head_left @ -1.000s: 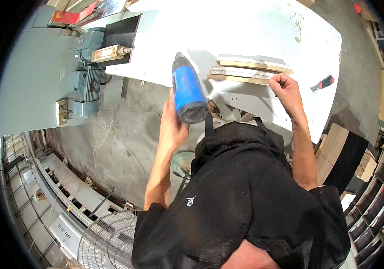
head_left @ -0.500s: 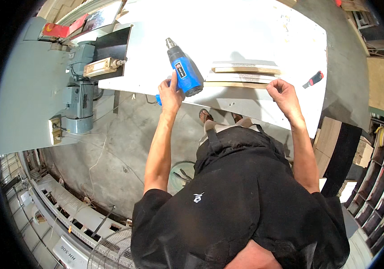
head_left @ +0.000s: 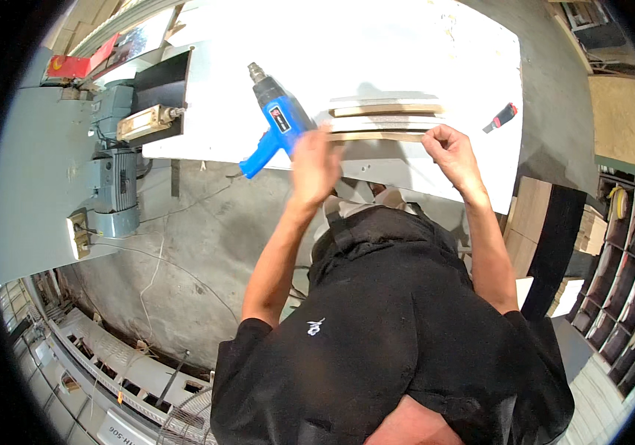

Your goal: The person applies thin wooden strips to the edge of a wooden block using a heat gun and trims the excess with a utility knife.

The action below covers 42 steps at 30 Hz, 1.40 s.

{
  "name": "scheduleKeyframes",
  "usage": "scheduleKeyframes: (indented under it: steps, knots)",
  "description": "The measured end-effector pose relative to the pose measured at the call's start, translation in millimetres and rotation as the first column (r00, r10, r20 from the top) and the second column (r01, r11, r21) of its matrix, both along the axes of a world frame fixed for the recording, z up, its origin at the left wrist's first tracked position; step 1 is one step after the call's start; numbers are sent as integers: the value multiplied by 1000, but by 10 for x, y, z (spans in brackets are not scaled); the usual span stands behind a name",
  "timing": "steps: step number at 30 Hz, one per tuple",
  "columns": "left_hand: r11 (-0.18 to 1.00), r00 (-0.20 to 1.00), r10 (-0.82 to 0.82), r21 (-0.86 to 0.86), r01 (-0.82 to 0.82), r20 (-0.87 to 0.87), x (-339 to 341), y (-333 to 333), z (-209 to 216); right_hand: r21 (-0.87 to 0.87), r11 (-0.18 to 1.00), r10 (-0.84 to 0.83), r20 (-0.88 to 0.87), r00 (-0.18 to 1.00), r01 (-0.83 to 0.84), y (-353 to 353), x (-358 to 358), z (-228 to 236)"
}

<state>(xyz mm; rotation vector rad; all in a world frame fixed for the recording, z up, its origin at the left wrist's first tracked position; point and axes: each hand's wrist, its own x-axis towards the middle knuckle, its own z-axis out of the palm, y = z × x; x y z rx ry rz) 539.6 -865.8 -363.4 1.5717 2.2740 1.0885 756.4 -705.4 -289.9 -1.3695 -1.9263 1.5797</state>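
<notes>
A blue heat gun [head_left: 283, 127] lies on the white worktable [head_left: 258, 30], its metal nozzle pointing to the far left. My left hand [head_left: 316, 169], smeared by motion, is just right of its handle, near the left end of the closest thin wooden strip [head_left: 378, 136]. Whether it touches the strip I cannot tell. Thumb and fingers of my right hand [head_left: 454, 157] are pinched together at that strip's right end. Behind it lie another wooden strip [head_left: 388, 110] and pale, speckled edging pieces [head_left: 391, 121], all roughly parallel to the table's front edge.
A red and black hand tool [head_left: 500, 118] rests on the table at the right. Grey motors [head_left: 116, 178] and a brass-coloured cylinder [head_left: 147, 122] stand at the left. Stacked boards [head_left: 531, 222] and a slotted shelf [head_left: 621, 274] are on the right. A thin cord [head_left: 184, 263] crosses the floor.
My left hand has let go of the heat gun's handle and moved right, toward the strip's left end. My right hand keeps its pinch there. The whole view has shifted slightly.
</notes>
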Motion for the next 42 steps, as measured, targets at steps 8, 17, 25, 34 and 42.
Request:
scheduleKeyframes:
  steps: [8, 17, 25, 34, 42]
  knots:
    - [992, 999, -42, -117, 39, -26, 874, 784, -321, -32, 999, 4, -24, 1000, -4, 48, 137, -12]
    - [978, 965, 114, -200, -66, 237, 851, 750, -228, 716, 564, 216, 352, 910, -411, 43, 171, -958]
    - [877, 676, 477, -254, -407, 562, 767, 383, 40, 795, 514, 293, 189, 937, -321, 98, 112, -1331]
    - [594, 363, 580, -74, -801, 730, 293, -112, 676, 793, 527, 344, 131, 930, -306, 74, 157, -1392]
    - [369, 282, 622, 44, -928, 730, -195, -635, 812, 804, 495, 393, 131, 910, -330, 73, 169, -1351]
